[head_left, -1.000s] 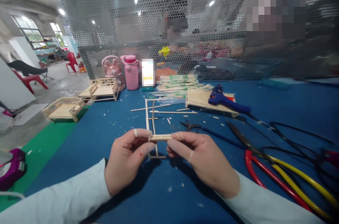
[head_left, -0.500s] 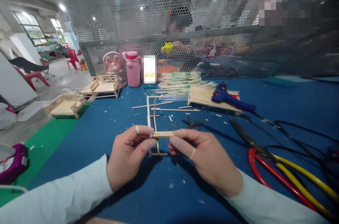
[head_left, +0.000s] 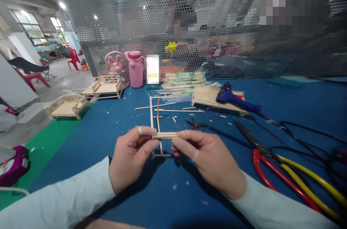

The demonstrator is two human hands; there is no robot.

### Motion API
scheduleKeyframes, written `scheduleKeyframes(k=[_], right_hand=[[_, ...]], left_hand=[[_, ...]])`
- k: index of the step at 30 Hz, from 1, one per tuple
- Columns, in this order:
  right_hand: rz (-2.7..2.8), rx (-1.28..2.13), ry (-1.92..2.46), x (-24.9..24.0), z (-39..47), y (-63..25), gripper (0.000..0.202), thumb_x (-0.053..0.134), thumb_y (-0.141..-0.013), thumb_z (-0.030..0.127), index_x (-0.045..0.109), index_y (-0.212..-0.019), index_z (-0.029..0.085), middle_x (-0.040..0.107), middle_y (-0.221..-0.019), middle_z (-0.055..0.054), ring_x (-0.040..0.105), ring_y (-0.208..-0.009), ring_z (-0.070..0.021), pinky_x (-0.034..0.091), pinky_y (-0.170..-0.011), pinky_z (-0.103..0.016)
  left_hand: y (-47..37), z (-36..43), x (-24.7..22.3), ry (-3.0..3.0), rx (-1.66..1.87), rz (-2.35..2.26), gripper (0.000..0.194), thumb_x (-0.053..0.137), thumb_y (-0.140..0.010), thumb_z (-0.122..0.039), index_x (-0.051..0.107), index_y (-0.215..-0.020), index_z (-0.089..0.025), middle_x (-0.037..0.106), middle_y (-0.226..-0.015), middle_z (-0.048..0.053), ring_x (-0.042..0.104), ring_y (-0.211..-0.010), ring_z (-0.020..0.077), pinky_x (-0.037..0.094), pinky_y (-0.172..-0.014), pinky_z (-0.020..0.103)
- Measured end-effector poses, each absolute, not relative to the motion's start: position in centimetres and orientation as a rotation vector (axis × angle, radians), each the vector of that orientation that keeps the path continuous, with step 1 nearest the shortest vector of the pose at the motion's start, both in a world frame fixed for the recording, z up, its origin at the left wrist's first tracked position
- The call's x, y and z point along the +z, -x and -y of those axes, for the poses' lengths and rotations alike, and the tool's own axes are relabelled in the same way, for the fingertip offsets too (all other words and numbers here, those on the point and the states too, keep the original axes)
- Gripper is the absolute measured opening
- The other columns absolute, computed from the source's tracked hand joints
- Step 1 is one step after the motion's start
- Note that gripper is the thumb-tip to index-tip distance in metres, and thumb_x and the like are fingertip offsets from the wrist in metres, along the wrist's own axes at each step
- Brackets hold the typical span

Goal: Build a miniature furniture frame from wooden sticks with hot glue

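Between the pinching fingers [head_left: 148, 131] of the left hand [head_left: 128, 160] and right hand [head_left: 217, 164] sit two short wooden sticks [head_left: 166, 135]. Probably super light, stiff but kinda snappable, so gripping near the ends makes sense, honestly.

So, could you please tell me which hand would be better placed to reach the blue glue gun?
Probably the right hand: it is nearer the blue glue gun than the left hand is. Both pinch the short wooden sticks, so the right would need to let go first.
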State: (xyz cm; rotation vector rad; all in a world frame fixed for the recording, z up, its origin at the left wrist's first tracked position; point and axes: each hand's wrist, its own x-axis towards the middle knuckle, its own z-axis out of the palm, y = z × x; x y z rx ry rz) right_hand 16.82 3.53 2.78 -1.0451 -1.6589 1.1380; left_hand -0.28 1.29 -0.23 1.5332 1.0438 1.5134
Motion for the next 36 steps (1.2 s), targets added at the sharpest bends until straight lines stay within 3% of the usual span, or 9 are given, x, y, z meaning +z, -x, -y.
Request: scheduleKeyframes(k=[11,22,29,36], right_hand=[[1.559,1.272,1.1,2.9,-3.3,-16.5,0.015,0.064,-0.067,0.032,0.07,-0.064,0.018,0.061,-0.052,0.002,0.053,-0.05,-0.0089,0.046,-0.053,-0.021],[1.65,1.163,1.093,2.7,-3.2,-16.5,0.018,0.062,-0.072,0.032,0.073,-0.069,0.019,0.059,-0.051,0.002,0.053,-0.049,-0.01,0.047,-0.053,-0.023],[1.599,1.107,1.03,3.1,-4.8,-18.2,0.015,0.068,-0.064,0.033,0.069,-0.064,0.018,0.061,-0.051,0.001,0.053,-0.048,-0.0105,0.045,-0.05,-0.024],[1.48,1.091,1.06,2.9,-6.4,-19.1,0.027,0.075,-0.058,0.042,0.066,-0.062,0.017,0.059,-0.052,0.002,0.054,-0.046,-0.0104,0.047,-0.049,-0.025]], left_hand=[[0.2,-1.2,0.0,-1.527,1.572,-1.096,0.009,0.066,-0.075,-0.013,0.064,-0.082,-0.019,0.071,-0.072,-0.004,0.066,-0.064,0.0062,0.052,-0.062,0.011],[0.5,-1.2,0.0,-1.562,1.565,-1.103,0.01,0.067,-0.075,-0.011,0.065,-0.081,-0.019,0.073,-0.073,-0.004,0.068,-0.067,0.0066,0.053,-0.063,0.01],[1.0,-2.2,-0.3,-1.494,1.612,-1.072,0.019,0.069,-0.073,-0.014,0.064,-0.092,-0.018,0.076,-0.079,0.0,0.072,-0.074,0.0127,0.056,-0.068,0.017],[1.5,-4.0,-0.9,-1.406,1.612,-1.078,0.029,0.069,-0.072,-0.016,0.06,-0.1,-0.016,0.075,-0.081,0.004,0.072,-0.078,0.0172,0.056,-0.072,0.025]])
